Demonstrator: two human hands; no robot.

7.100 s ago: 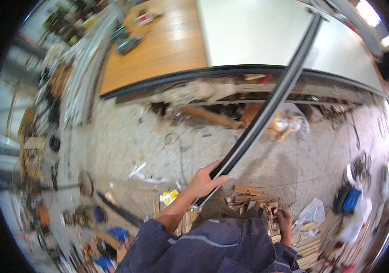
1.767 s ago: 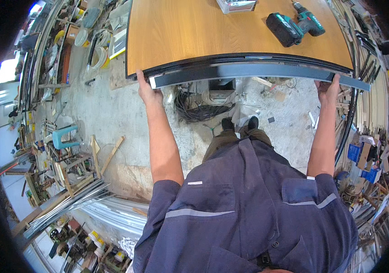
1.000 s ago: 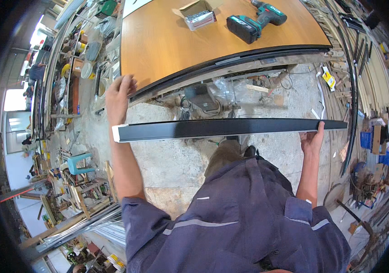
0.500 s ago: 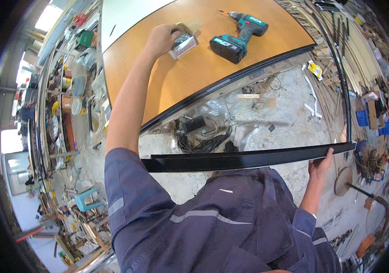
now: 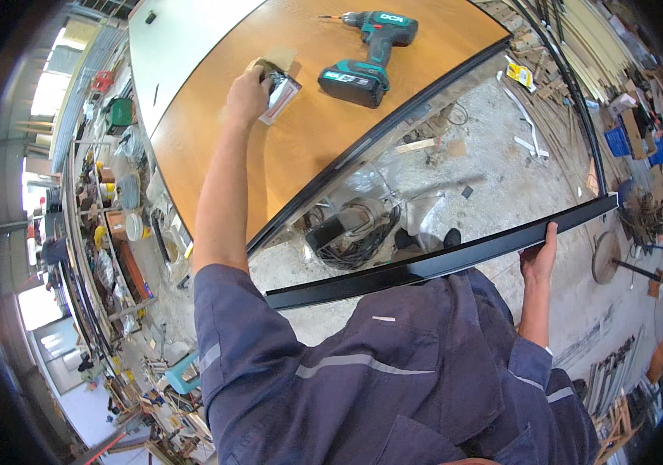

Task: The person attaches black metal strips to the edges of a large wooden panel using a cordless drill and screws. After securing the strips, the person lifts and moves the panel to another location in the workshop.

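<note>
Since a second ago, your left hand (image 5: 247,97) has gone from the edge of the table (image 5: 308,139) to the small box (image 5: 281,102); fingers curled at its opening, any hold unclear. Your right hand (image 5: 539,256): closed on the black strip (image 5: 424,266), which runs leftward from it. Drill (image 5: 378,51) right of your left hand.

The navy jacket (image 5: 467,387) (pocketed) bears grey stripes (image 5: 370,362).
</note>
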